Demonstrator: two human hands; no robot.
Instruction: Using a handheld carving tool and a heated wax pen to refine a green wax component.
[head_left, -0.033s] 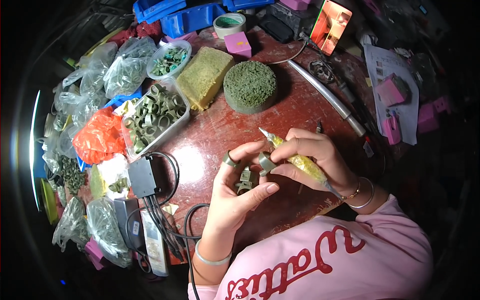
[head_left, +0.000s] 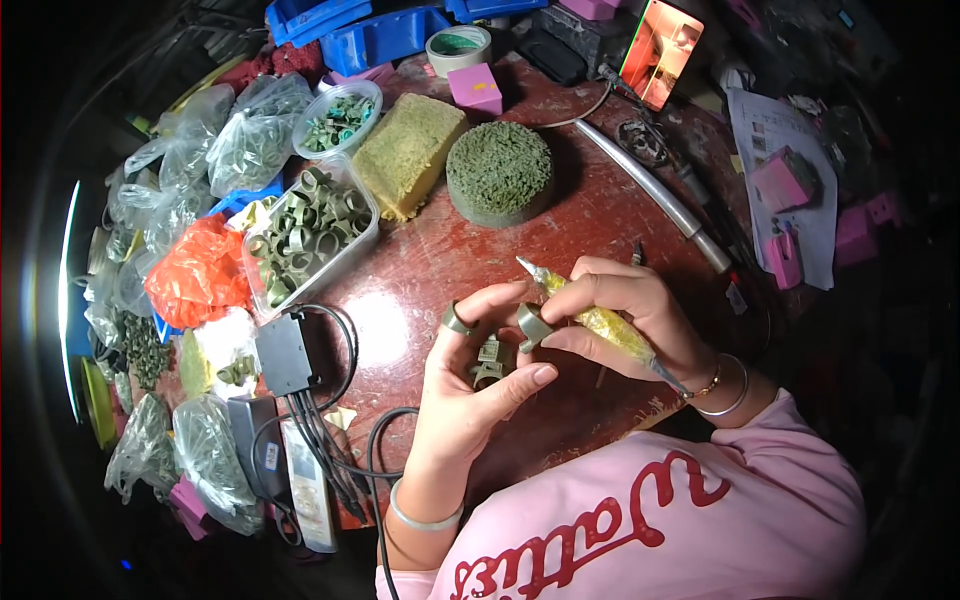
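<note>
My left hand [head_left: 465, 395] is held palm up over the dark red table [head_left: 430, 270]. It cradles a small green wax piece [head_left: 488, 361] between thumb and fingers, and a green ring [head_left: 457, 320] sits on its raised index finger. My right hand [head_left: 635, 300] grips a yellow-wrapped pointed tool [head_left: 608, 325] like a pen, tip pointing up and left. A second greenish ring [head_left: 533, 326] sits at the right hand's fingertips, just above the wax piece. Both wrists wear bangles.
A clear box of green rings [head_left: 310, 225], a round bowl [head_left: 338, 118], a yellow sponge block [head_left: 408, 150] and a round green pad [head_left: 500, 170] stand beyond the hands. Plastic bags [head_left: 210, 140], an orange bag [head_left: 200, 270] and a power adapter [head_left: 285, 352] crowd the left. A metal rod [head_left: 650, 195] lies at right.
</note>
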